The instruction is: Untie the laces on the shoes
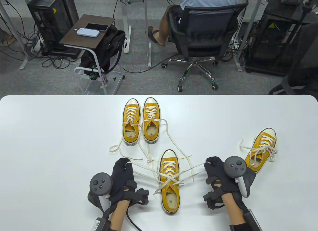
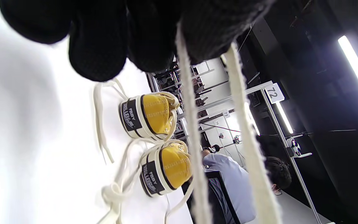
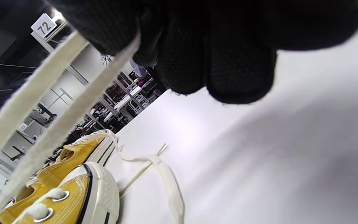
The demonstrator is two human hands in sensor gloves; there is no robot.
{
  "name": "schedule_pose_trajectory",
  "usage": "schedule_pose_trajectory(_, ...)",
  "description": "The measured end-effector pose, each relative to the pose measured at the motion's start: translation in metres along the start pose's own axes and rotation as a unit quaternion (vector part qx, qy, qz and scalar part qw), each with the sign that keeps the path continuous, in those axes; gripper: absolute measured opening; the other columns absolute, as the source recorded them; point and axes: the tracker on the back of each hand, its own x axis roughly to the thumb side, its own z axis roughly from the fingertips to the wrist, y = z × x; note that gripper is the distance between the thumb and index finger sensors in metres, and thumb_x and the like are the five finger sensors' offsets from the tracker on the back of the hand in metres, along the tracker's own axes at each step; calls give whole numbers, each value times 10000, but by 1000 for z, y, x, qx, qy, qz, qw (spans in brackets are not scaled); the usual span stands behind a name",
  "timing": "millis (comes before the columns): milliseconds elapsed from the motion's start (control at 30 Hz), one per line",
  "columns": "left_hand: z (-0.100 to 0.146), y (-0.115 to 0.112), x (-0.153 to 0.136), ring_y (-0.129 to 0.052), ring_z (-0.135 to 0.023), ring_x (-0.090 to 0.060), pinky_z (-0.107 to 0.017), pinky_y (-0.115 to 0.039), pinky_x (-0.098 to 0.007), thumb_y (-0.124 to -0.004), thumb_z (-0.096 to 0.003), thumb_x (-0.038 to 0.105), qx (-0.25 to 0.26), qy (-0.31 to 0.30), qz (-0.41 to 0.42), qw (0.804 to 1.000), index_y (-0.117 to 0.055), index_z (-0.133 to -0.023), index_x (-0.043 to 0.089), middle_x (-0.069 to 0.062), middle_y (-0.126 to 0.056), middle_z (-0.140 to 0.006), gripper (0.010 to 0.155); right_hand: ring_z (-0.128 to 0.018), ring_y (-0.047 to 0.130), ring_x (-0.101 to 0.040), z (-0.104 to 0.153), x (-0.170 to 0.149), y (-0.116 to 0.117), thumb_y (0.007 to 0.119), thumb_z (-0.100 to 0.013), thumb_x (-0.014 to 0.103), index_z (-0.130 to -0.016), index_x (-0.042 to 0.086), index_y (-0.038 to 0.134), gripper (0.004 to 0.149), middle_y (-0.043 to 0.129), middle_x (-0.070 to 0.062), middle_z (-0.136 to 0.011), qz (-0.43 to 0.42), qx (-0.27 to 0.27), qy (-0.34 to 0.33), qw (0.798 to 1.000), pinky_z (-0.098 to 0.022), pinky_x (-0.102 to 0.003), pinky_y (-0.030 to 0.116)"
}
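Table view: both hands pinch laces point(image 1: 149, 172); shoe point(image 1: 170, 181) toe points away.

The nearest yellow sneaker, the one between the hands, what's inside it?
Inside the nearest yellow sneaker, only a cream insole with a round logo shows. Crossed laces and the tongue hide the toe end.

In the left wrist view the left hand point(image 2: 129, 31) is a dark blur, cut off by the top edge. The two laces point(image 2: 247, 140) it pinches run off the bottom edge. In the right wrist view the right hand point(image 3: 216, 40) is cut off at the top too, and its laces point(image 3: 33, 102) leave at the lower left. The near shoe point(image 3: 57, 196) is cut by the bottom edge. In the table view, the seated person point(image 1: 206, 0) is cut off at the top.
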Motion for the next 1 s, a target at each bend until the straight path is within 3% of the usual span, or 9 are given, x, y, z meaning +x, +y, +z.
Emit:
schedule_pose_trajectory(100, -3, 3, -4, -942, -678, -348, -477, -812, -513, -743, -488, 342, 6, 13, 0, 1000, -741, -906, 268, -69, -833, -902, 425, -458, 981, -386, -2, -3, -1, 802, -468, 324, -851, 181, 752, 412, 928, -175, -750, -5, 5, 7, 1000, -251, -465, 840)
schedule_pose_trajectory(167, -4, 5, -6, -946, -673, -348, -474, -814, -512, -742, -487, 406, 16, 19, 3, 1000, -754, -892, 273, -61, -848, -887, 427, -457, 982, -383, -3, -4, -2, 813, -462, 322, -842, 184, 757, 408, 931, -171, -745, -7, 1, 10, 1000, -251, -465, 841)
schedule_pose_trajectory(333, -7, 11, -12, -954, -656, -350, -468, -817, -513, -724, -484, 474, 27, 39, 9, 999, -787, -839, 278, -61, -869, -863, 410, -452, 983, -382, -5, -12, -8, 810, -450, 415, -788, 202, 760, 402, 927, -177, -747, -19, -12, 31, 999, -245, -458, 844)
schedule_pose_trajectory(633, -12, 20, -20, -928, -688, -365, -478, -806, -515, -683, -503, 400, 48, 64, 14, 997, -729, -904, 260, -90, -803, -929, 427, -437, 988, -378, -9, -27, -20, 792, -461, 409, -802, 197, 761, 403, 927, -181, -750, -52, -35, 65, 996, -233, -450, 846)
schedule_pose_trajectory(700, -13, 22, -21, -920, -695, -382, -480, -797, -526, -684, -504, 396, 51, 72, 18, 996, -738, -911, 252, -107, -802, -935, 435, -398, 998, -362, -10, -29, -22, 810, -452, 399, -793, 194, 789, 399, 960, -152, -678, -52, -30, 69, 996, -208, -441, 849)
schedule_pose_trajectory(833, -13, 25, -14, -949, -658, -377, -462, -809, -526, -714, -500, 393, 63, 26, -59, 996, -816, -877, 270, -93, -866, -888, 409, -340, 1012, -338, -11, -32, -27, 851, -428, 396, -769, 195, 835, 396, 997, -107, -584, -68, -56, 70, 994, -170, -425, 852)
schedule_pose_trajectory(1000, -13, 14, -6, -953, -658, -377, -471, -800, -535, -782, -482, 374, 12, 4, -123, 992, -920, -846, 297, -76, -931, -844, 397, -305, 1015, -340, -8, -22, -16, 894, -405, 342, -758, 165, 882, 395, 1026, -106, -536, -24, -14, 45, 999, -151, -436, 845)
